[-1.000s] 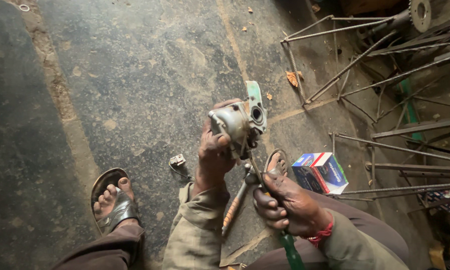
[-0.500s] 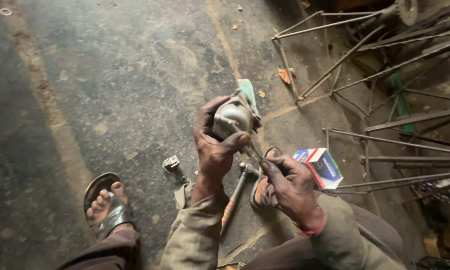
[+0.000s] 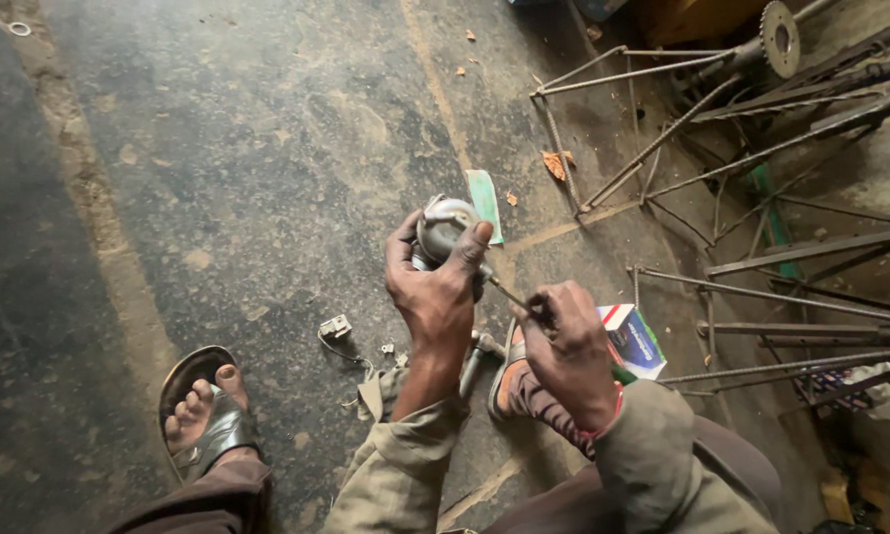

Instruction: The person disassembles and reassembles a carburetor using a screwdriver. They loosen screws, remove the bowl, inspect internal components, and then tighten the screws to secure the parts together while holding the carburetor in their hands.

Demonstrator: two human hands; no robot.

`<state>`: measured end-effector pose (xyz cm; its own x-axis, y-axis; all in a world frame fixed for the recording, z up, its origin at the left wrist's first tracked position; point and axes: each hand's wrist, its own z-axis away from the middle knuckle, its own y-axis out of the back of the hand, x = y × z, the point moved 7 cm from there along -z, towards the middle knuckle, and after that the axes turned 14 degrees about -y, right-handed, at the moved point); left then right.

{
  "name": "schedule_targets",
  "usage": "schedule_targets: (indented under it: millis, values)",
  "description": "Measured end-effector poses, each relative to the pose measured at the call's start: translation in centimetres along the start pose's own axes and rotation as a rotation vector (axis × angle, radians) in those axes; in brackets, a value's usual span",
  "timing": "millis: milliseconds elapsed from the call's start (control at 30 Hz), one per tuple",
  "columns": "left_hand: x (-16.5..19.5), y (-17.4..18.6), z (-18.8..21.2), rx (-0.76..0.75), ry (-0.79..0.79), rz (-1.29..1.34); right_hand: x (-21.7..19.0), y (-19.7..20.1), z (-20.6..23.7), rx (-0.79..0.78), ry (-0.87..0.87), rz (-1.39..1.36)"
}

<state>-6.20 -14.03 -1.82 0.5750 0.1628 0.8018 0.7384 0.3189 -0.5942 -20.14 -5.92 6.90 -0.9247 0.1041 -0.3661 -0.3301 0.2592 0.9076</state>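
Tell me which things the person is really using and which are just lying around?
In use:
- round metal part, gripped in the left hand
- thin screwdriver, held by the right hand, its tip at the part

Lying about:
- small box on the floor
- green card
- small metal clip with wire
- hammer
- rusty metal frames

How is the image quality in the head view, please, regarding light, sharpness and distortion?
Head view: soft, even daylight with no hard shadows or glare; the left hand, the round metal part it grips and the right hand are reasonably sharp; the metal rod frames bow slightly toward the right edge, suggesting wide-angle distortion.
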Motion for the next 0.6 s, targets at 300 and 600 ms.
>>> schedule_targets:
  millis: [300,600]
  values:
    - [-3.5,-1.6,1.2,0.073,0.373,0.633,1.0,-1.3,-1.6,-0.182,-0.197,-0.310]
    - [-3.8,-2.6,3.1,0.070,0.207,0.571,0.4,0.1,-1.9,-0.078,-0.145,-0.214]
